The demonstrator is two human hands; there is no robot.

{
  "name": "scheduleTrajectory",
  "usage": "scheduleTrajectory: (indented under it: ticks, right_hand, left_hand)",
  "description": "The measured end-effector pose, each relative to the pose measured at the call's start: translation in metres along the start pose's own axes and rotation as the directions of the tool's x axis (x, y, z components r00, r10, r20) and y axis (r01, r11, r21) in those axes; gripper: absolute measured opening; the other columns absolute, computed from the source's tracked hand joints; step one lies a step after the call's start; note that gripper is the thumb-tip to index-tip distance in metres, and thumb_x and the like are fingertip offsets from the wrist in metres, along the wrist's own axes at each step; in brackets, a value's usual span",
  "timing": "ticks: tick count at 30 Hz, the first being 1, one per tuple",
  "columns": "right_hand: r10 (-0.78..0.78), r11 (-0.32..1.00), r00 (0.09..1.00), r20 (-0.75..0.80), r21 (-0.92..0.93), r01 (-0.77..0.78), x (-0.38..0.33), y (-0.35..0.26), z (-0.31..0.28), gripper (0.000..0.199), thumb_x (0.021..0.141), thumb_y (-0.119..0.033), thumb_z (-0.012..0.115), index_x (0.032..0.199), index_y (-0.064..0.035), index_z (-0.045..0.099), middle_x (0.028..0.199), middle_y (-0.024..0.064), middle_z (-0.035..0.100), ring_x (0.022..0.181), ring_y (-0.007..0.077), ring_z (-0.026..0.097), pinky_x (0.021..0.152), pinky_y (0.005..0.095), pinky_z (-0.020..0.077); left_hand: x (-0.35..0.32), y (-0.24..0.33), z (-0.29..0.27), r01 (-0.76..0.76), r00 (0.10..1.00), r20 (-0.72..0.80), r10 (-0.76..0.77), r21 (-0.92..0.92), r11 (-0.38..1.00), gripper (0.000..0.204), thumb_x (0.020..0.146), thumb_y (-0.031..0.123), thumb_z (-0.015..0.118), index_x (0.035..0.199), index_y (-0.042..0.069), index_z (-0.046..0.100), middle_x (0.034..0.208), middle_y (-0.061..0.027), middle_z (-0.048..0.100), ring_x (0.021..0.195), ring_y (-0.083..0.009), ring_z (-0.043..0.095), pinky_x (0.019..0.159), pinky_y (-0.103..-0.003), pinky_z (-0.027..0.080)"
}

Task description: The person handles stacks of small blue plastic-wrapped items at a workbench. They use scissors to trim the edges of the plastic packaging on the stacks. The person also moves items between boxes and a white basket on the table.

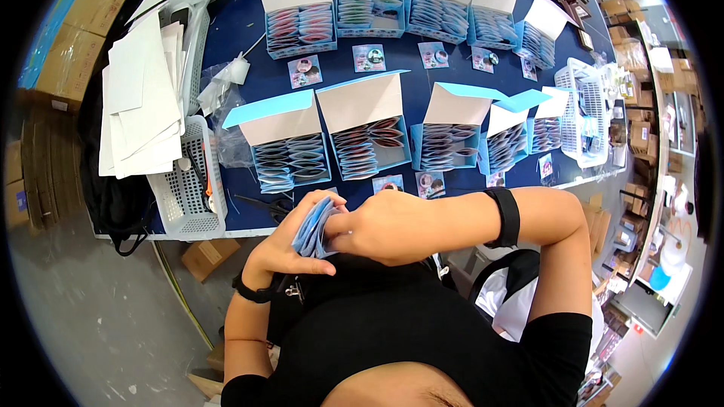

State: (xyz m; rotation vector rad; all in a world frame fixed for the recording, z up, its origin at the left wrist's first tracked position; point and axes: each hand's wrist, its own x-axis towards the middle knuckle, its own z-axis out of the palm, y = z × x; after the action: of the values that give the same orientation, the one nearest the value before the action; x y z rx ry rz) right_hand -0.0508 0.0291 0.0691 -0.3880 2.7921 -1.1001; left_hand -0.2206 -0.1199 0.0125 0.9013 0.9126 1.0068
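A small stack of flat blue packets (308, 231) is gripped in my left hand (277, 253), close to my body at the table's front edge. My right hand (388, 227) reaches across from the right, its curled fingers pressed in among the packets' edges. Its fingertips are partly hidden by the stack. Just beyond my hands stands an open box (290, 188) with two rows of similar packets. To its right is another open box (369, 175) holding packets, with a gap in its right row.
More open packet boxes (302, 51) line the back, with sample cards (305, 72) in front of them. At left, a white basket (172, 207) holds tools beside white card sheets (139, 98). Another white basket (584, 152) stands at right. A cardboard box (209, 256) sits below.
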Motion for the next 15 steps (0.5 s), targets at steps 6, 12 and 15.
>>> scheduleTrajectory:
  ticks: [6, 12, 15]
  right_hand:
    - [0.033, 0.999, 0.999, 0.001, 0.005, -0.033, -0.014, 0.001, 0.015, 0.029, 0.070, -0.005, 0.062, 0.099, -0.0042, 0.065, 0.108, 0.0050, 0.060, 0.061, 0.0218, 0.063, 0.049, 0.0317, 0.0481]
    - [0.006, 0.951, 0.969, -0.245, 0.302, 0.070, -0.017, -0.006, -0.007, 0.021, 0.065, 0.000, 0.060, 0.084, -0.0084, 0.065, 0.091, 0.0052, 0.061, 0.062, 0.0264, 0.061, 0.051, 0.0350, 0.0471]
    - [0.050, 0.906, 0.925, -0.377, 0.406, 0.117, -0.018, -0.004, -0.005, 0.021, 0.064, 0.003, 0.057, 0.082, -0.0051, 0.063, 0.089, 0.0056, 0.062, 0.060, 0.0258, 0.060, 0.051, 0.0331, 0.0474]
  left_hand:
    - [0.007, 0.000, 0.003, 0.095, 0.994, 0.041, -0.097, 0.055, 0.994, 0.087, 0.061, 0.035, 0.087, 0.127, 0.002, 0.042, 0.115, -0.0102, 0.044, 0.109, -0.0227, 0.049, 0.093, -0.036, 0.042]
    - [0.008, 0.014, 0.005, 0.221, 0.965, 0.215, -0.151, -0.355, 0.908, 0.089, 0.062, 0.016, 0.087, 0.132, 0.002, 0.034, 0.113, -0.0085, 0.048, 0.100, -0.0150, 0.053, 0.077, -0.029, 0.054]
    - [0.011, 0.010, 0.002, 0.274, 0.943, 0.290, -0.165, -0.394, 0.877, 0.092, 0.064, 0.015, 0.086, 0.135, 0.002, 0.029, 0.113, -0.0099, 0.050, 0.099, -0.0165, 0.056, 0.077, -0.030, 0.054]
